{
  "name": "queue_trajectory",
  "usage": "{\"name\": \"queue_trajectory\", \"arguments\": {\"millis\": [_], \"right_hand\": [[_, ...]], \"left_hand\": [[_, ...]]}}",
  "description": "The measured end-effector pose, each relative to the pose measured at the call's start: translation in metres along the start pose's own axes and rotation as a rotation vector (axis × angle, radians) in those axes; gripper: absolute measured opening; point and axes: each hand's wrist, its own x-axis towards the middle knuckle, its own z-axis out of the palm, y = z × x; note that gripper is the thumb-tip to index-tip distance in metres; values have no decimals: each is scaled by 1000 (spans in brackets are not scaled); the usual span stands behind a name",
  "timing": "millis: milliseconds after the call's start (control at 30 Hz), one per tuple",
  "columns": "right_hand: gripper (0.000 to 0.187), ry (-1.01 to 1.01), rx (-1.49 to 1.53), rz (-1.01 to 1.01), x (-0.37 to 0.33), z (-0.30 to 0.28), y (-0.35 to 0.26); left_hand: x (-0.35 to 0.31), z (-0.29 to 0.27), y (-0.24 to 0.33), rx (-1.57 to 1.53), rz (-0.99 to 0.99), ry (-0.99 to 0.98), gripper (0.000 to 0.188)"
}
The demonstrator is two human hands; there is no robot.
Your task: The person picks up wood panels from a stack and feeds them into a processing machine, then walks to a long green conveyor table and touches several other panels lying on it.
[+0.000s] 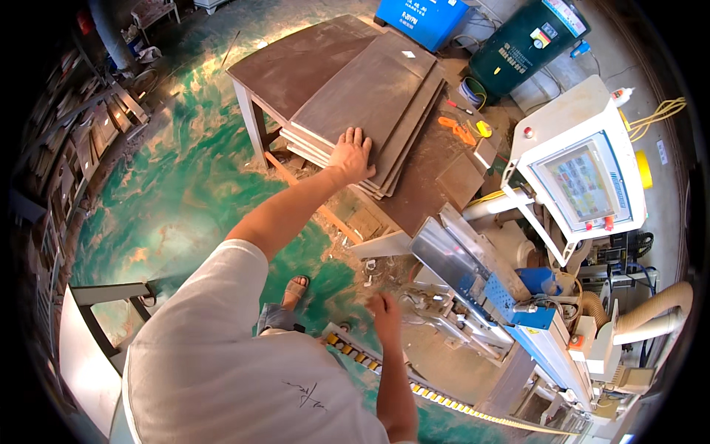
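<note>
My left hand [353, 155] lies palm down on the near end of a stack of brown boards [355, 100], its fingers stretched over the top panel. The boards are flat and rectangular, with pale edges, and their corners are slightly out of line. They rest on a brown worktable [418, 196]. Apart from the stack, my right hand [385, 309] hangs in the air in front of my body, near the machine's metal parts. Its fingers look curled in and a little blurred, and nothing shows in them.
A control panel with a screen [580, 181] stands at the right, above a machine with a blue-edged rail [543, 351]. A roller conveyor strip [436, 396] curves past my right forearm. Orange pliers-like tools [457, 130] lie on the table. Scrap boards [96, 137] lean at far left.
</note>
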Motion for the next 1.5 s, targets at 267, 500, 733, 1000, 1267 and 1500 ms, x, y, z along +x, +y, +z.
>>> {"name": "queue_trajectory", "arguments": {"millis": [267, 500, 733, 1000, 1267, 1500], "right_hand": [[30, -67, 350, 278, 129, 53, -80], [71, 37, 451, 447, 188, 16, -84], [76, 194, -167, 184, 98, -47, -35], [68, 217, -406, 325, -79, -153, 51], [69, 459, -484, 451, -267, -171, 136], [73, 627, -177, 645, -347, -144, 170]], "left_hand": [[-76, -12, 20, 77, 141, -86, 82], [-188, -55, 87, -97, 377, -332, 72], [-208, -74, 79, -969, 55, -74, 36], [-197, 3, 2, -1692, -889, -273, 64], [-273, 29, 133, -1492, -776, -591, 50], [-262, 63, 231, -1450, -464, -701, 43]]}}
